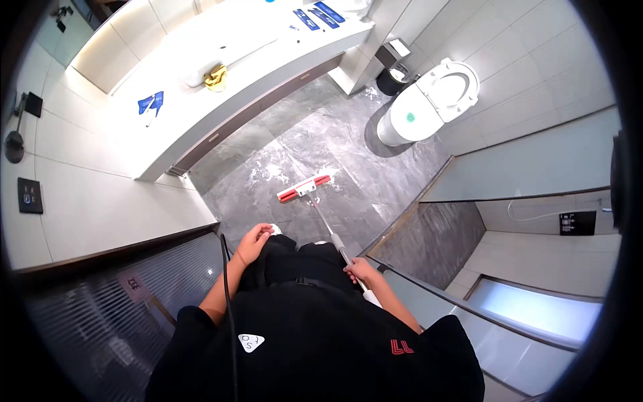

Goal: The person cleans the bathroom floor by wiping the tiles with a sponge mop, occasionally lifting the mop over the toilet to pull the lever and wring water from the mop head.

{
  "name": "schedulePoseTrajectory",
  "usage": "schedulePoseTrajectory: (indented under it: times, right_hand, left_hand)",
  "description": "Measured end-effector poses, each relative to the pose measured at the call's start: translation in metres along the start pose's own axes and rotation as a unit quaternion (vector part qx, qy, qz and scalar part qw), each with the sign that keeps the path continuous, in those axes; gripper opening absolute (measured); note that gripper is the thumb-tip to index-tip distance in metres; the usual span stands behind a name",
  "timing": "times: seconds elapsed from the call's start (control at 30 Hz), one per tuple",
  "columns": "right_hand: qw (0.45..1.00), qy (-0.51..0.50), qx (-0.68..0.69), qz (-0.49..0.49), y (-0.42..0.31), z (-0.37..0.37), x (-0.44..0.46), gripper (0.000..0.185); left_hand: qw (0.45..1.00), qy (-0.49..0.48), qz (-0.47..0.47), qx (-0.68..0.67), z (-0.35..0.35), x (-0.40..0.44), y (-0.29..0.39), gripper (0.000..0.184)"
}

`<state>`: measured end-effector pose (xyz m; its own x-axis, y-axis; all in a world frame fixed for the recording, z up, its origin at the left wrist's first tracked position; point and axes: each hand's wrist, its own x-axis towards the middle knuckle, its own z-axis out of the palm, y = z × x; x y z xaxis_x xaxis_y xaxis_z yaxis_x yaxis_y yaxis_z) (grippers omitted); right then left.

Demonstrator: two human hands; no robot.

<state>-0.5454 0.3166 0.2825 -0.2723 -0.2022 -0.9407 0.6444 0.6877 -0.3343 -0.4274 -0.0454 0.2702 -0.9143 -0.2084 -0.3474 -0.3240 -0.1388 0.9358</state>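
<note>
My right hand [362,269] is wrapped round the grey and white handle of a long mop [323,218]. The mop's red and white head [305,188] rests on the grey floor, among white foamy or powdery smears [273,167]. Held in front of my left thigh, my left hand [254,244] has its fingers loosely bent and nothing visible in them. A white shoe tip [275,230] shows just beyond that hand.
A white toilet [410,117] stands at the upper right beside a black bin [390,82]. Along the left runs a vanity counter [181,110] with a yellow cloth [216,78] and blue packets [151,102]. Glass panels [522,167] border the shower at right. A black cable [228,295] hangs before me.
</note>
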Motion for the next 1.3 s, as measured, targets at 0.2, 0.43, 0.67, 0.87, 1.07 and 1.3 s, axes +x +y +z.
schedulePoseTrajectory:
  times: [0.2,0.43,0.67,0.87,1.07,1.3]
  right_hand:
    - [0.998,-0.028,0.059,0.002,-0.04,-0.018,-0.03,0.01]
    - [0.992,-0.053,0.101,-0.051,-0.119,-0.074,0.005,0.013]
    - [0.986,-0.102,0.089,-0.095,-0.232,-0.165,0.119,0.023]
    - [0.976,-0.142,0.138,-0.093,-0.34,-0.22,0.21,0.021]
    - [0.969,-0.136,0.197,-0.06,-0.356,-0.261,0.272,0.019]
    - [0.967,-0.095,0.234,-0.045,-0.318,-0.287,0.281,0.023]
  left_hand:
    - [1.0,0.026,-0.001,-0.017,-0.013,0.011,0.024,0.024]
    - [0.994,0.097,-0.028,-0.038,-0.017,-0.001,-0.006,0.025]
    - [0.977,0.194,-0.086,-0.035,0.028,-0.005,-0.011,0.024]
    - [0.958,0.265,-0.111,-0.023,0.088,0.013,0.009,0.026]
    - [0.939,0.285,-0.184,-0.047,0.153,0.003,0.035,0.022]
    - [0.923,0.348,-0.159,-0.031,0.163,0.046,0.054,0.02]
